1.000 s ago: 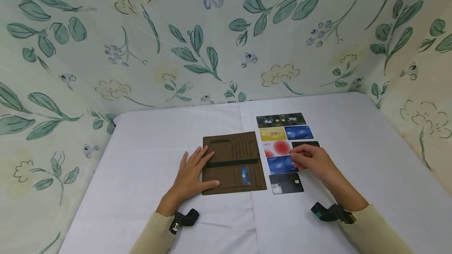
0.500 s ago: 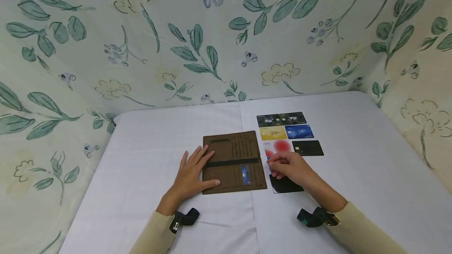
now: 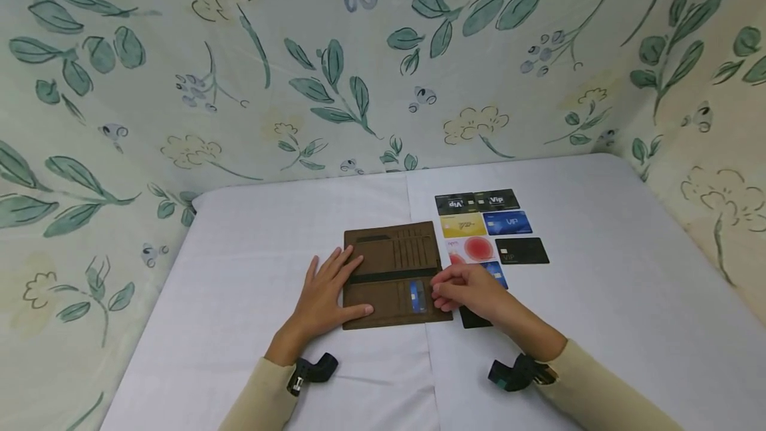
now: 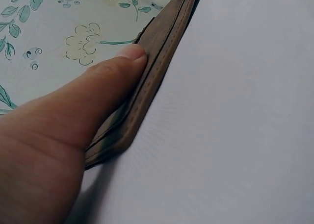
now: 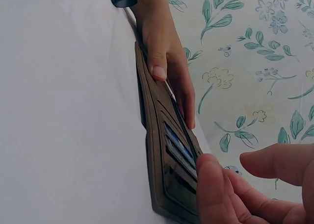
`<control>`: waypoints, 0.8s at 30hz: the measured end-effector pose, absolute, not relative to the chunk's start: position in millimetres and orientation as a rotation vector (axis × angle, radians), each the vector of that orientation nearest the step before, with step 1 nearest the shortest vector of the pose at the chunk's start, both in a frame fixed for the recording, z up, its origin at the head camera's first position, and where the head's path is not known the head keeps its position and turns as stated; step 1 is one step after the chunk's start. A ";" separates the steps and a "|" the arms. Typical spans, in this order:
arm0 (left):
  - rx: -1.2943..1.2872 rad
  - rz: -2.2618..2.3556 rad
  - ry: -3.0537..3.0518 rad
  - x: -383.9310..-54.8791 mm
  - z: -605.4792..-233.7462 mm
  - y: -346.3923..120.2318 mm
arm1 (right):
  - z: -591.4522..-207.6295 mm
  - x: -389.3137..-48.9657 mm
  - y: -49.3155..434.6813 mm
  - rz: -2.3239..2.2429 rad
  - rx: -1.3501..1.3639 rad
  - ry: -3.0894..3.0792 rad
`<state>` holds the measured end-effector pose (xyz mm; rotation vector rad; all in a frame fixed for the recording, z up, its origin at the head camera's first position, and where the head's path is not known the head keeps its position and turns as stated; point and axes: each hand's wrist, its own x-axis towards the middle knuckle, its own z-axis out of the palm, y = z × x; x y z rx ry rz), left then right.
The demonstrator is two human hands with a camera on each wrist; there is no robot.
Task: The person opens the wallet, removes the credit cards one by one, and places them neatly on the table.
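Note:
A brown bifold wallet (image 3: 383, 301) lies spread flat on the white cloth. A blue card (image 3: 417, 297) shows in its lower right slots, and the wallet's stitched edge (image 4: 142, 106) is close up in the left wrist view. My left hand (image 3: 323, 294) rests on the wallet's left side, fingers spread straight and thumb on the lower panel. My right hand (image 3: 469, 291) is over the wallet's right edge, near the blue card. In the right wrist view its thumb (image 5: 211, 185) and forefinger (image 5: 274, 162) stand apart with nothing between them.
Right of the wallet several cards lie in rows: two black Vip cards (image 3: 475, 202), a yellow card (image 3: 463, 225), a blue VIP card (image 3: 508, 223), a red-circled card (image 3: 477, 249) and a black card (image 3: 522, 251). My right hand partly covers another blue card (image 3: 495, 274) and black card (image 3: 474, 318).
My right hand has moved left from the cards to the wallet's right edge, uncovering the black card on the right. My left hand and the wallet have stayed in place.

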<state>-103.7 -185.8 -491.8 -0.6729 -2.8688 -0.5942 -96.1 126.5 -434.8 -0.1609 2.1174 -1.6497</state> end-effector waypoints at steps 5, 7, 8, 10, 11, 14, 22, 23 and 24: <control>-0.673 -0.607 -2.863 -103.3 -490.5 -185.8 | -436.0 -98.5 122.6 -1.653 -0.120 2.068; -0.674 -0.605 -2.863 -103.5 -490.2 -185.7 | -436.2 -99.4 121.4 -1.651 -0.103 2.057; -0.676 -0.600 -2.863 -103.8 -490.3 -185.7 | -436.0 -99.7 120.8 -1.650 -0.088 2.052; -0.679 -0.596 -2.865 -104.2 -490.6 -185.7 | -435.7 -100.1 120.1 -1.645 -0.057 2.040; -0.680 -0.594 -2.866 -104.5 -490.8 -185.7 | -435.5 -100.2 120.0 -1.649 -0.038 2.029; -0.682 -0.584 -2.868 -105.2 -491.1 -185.6 | -435.0 -99.4 121.2 -1.684 0.006 1.961; -0.675 -0.582 -2.882 -105.4 -492.0 -186.3 | -433.1 -97.2 127.6 -1.817 0.033 1.695; -0.674 -0.580 -2.883 -105.4 -492.2 -186.3 | -432.8 -97.3 128.0 -1.828 0.037 1.668; -0.675 -0.584 -2.881 -105.4 -492.2 -186.1 | -432.6 -97.5 128.6 -1.836 0.040 1.644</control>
